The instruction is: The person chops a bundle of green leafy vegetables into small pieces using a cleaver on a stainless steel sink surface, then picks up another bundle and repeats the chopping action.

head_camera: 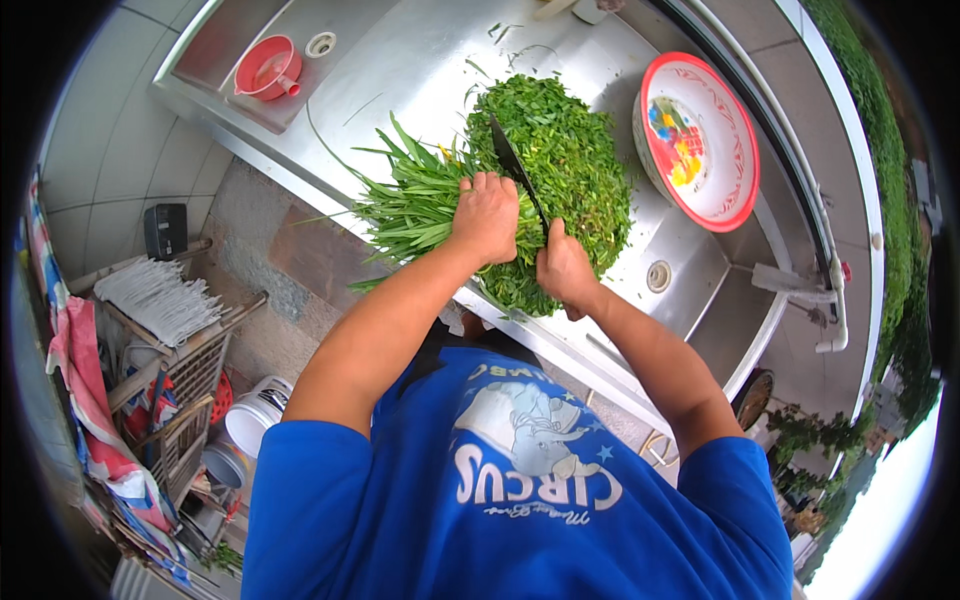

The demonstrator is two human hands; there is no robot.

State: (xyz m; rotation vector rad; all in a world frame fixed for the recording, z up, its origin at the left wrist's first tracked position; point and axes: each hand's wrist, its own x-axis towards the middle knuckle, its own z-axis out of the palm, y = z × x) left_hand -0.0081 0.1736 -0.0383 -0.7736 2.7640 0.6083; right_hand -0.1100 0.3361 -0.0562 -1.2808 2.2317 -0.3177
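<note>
My left hand (pixel 486 217) presses down on a bundle of long leafy greens (pixel 409 195), whose tips fan out to the left. In my right hand (pixel 566 270) is the handle of a dark-bladed kitchen knife (pixel 517 165). Its blade points away from me and lies along the cut side of the bundle, just right of my left fingers. A wide heap of chopped greens (pixel 574 142) spreads behind and to the right of the blade. Whatever surface lies beneath the heap is hidden by it.
The stainless steel sink counter (pixel 360 90) carries a red plastic dipper (pixel 268 69) at the far left. A red-rimmed enamel basin (pixel 724 142) leans at the right, near a drain (pixel 658 276). White buckets (pixel 255 420) and a wooden rack (pixel 176 360) stand on the floor at left.
</note>
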